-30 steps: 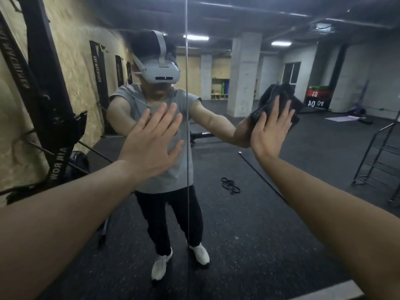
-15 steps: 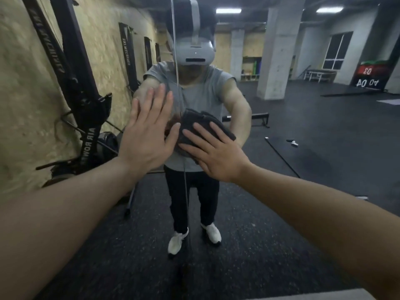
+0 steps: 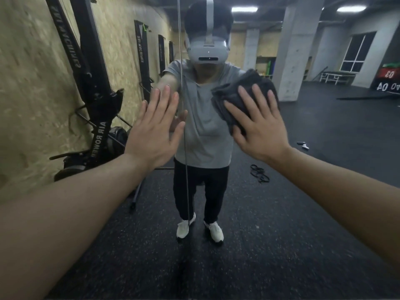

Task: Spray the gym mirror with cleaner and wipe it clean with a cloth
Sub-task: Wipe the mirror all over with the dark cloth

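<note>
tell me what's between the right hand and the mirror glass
In the head view a folded dark grey cloth lies between the right hand and the mirror; straight fingers press it flat to the glass.

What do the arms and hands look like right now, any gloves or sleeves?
Both forearms are bare to the frame edge: no gloves, rings, watch or bands on the left hand or right hand. The mirror shows short grey T-shirt sleeves ending above the elbows.
</note>
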Action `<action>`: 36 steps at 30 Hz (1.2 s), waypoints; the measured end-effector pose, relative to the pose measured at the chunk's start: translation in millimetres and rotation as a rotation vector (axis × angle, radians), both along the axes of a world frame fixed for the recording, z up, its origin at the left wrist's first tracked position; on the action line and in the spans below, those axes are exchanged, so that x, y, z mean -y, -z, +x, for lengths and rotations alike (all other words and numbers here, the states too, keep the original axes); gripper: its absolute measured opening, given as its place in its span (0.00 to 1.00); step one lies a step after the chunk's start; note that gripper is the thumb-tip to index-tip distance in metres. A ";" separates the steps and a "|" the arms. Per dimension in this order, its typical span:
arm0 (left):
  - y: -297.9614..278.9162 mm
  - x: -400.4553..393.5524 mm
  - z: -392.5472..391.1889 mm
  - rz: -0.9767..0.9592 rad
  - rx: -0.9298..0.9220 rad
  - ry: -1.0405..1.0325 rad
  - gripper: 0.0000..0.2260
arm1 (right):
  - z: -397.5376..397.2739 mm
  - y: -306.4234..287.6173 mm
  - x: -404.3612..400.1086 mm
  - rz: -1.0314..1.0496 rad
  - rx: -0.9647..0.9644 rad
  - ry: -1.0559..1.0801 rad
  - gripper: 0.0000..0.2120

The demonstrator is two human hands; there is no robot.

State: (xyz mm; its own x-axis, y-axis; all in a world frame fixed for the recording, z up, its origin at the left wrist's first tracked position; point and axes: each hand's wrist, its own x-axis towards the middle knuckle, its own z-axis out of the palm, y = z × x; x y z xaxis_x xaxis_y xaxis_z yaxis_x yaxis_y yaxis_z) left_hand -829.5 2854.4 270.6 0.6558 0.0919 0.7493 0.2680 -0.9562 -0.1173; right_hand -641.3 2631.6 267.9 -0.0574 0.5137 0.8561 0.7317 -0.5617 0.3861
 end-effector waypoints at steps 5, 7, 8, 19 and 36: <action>7.4 -12.5 -0.2 0.088 0.051 0.072 0.30 | -40.1 18.9 -66.4 -0.122 0.037 0.033 0.30; 10.2 -16.1 0.0 0.120 0.046 0.077 0.30 | -50.7 39.4 -83.2 -0.243 0.087 0.042 0.30; 10.9 -16.5 0.1 0.133 0.047 0.069 0.30 | -53.9 52.4 -88.9 -0.309 0.115 0.046 0.30; 26.2 -13.1 -4.8 0.132 -0.039 0.047 0.32 | -15.2 106.4 -14.6 -0.398 0.104 0.067 0.27; 91.0 -8.9 -19.9 0.068 -0.199 0.017 0.34 | -74.6 139.4 -96.1 0.108 -0.380 0.045 0.31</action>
State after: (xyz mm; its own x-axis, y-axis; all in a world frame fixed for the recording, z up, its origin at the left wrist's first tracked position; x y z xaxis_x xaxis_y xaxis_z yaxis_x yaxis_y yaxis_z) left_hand -849.4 2863.3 179.7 0.7924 0.0336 0.6091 0.2173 -0.9485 -0.2304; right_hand -715.9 2727.6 128.5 0.2940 0.4147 0.8612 0.7848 -0.6190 0.0301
